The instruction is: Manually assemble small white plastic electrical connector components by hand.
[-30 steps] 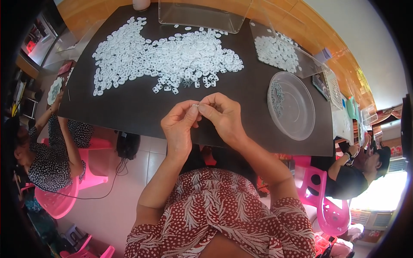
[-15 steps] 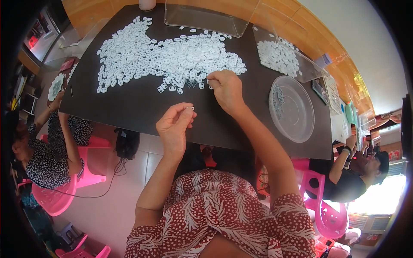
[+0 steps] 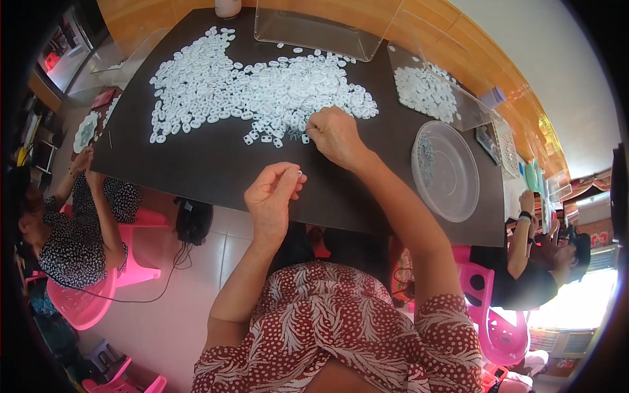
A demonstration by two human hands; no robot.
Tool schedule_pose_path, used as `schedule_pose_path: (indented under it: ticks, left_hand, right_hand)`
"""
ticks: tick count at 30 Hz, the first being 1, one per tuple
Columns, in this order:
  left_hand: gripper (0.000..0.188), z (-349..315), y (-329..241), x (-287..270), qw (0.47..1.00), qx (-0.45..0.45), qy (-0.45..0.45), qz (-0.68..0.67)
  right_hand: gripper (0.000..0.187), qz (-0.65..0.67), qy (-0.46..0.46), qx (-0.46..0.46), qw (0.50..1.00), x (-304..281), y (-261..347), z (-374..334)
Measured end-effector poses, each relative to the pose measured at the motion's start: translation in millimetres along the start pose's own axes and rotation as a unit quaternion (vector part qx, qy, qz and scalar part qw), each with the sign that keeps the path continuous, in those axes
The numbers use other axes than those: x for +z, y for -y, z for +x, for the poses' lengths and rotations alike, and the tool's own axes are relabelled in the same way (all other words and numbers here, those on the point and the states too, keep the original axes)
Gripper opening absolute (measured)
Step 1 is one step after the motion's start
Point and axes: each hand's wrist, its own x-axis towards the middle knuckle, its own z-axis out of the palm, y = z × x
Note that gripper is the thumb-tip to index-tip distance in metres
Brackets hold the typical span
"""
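My left hand (image 3: 270,196) is closed in a pinch above the near part of the dark table, with a small white plastic piece (image 3: 300,173) at its thumb and fingertip. My right hand (image 3: 335,136) reaches the near edge of a wide pile of small white oval pieces with holes (image 3: 288,85). Its fingers are curled together, and whatever they hold is hidden. Just left of these fingertips lies a little heap of small grey bits (image 3: 295,135). A few squarish white pieces (image 3: 266,138) lie beside it.
A round clear plastic tub (image 3: 452,190) with grey bits inside stands on the table (image 3: 177,160) at the right. Behind it are a clear box (image 3: 468,118) and more white pieces (image 3: 426,92). Another clear box (image 3: 314,33) stands at the back. People sit at left (image 3: 78,236) and right (image 3: 531,268).
My right hand has shifted slightly left and lower, toward the grey bits. My left hand has moved a little to the right, keeping its pinch on the white piece.
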Motion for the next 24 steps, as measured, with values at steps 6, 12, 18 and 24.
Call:
schedule_pose_path:
  ticks: [6, 12, 18, 24]
  left_hand:
    - [0.014, 1, 0, -1, 1.0, -0.003, 0.001, 0.002]
    - [0.014, -1, 1, -1, 1.0, 0.012, -0.009, 0.015]
    - [0.013, -1, 2, 4, 1.0, 0.012, -0.004, 0.015]
    - [0.011, 2, 1, 5, 0.998, 0.015, -0.035, 0.043]
  right_hand:
    - [0.004, 0.024, 0.049, 0.02, 0.998, -6, -4, -2]
    - [0.003, 0.024, -0.006, -0.006, 1.0, -8, 3, -9]
    - [0.004, -0.035, -0.001, -0.051, 0.998, -3, -4, -6]
    - [0.006, -0.034, -0.05, -0.109, 0.992, 2, 1, -7]
